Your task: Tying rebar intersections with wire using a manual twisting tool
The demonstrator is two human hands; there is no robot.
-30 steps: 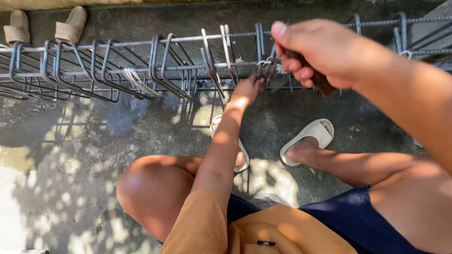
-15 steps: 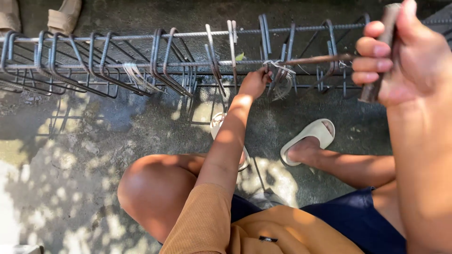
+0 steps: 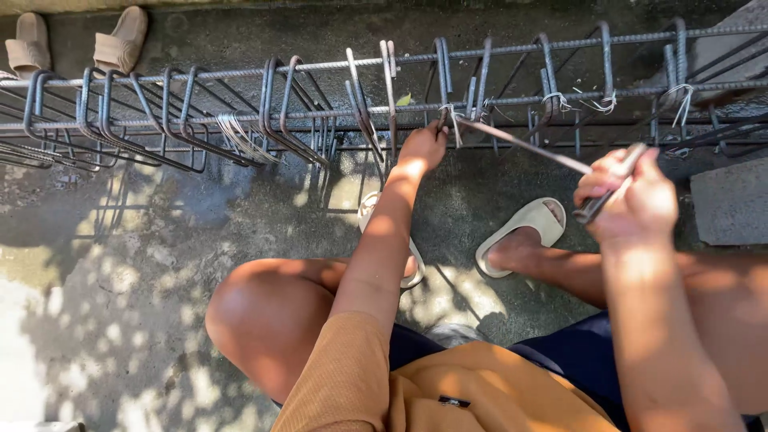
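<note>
The left hand (image 3: 422,148) is curled shut on a wire tie (image 3: 450,116) at the rebar cage (image 3: 320,112), while the right hand (image 3: 628,200) is fisted around a hook tool (image 3: 520,146). The tool's thin shaft runs up-left from that fist, its tip at the tie. The cage lies lengthwise across the concrete floor (image 3: 160,264), with open ground on the near side.

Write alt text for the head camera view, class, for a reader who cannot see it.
A squatting person's left hand steadies a rebar cage on concrete while the right hand holds a thin metal hook tool reaching a wire tie. Both feet wear pale slippers.
</note>
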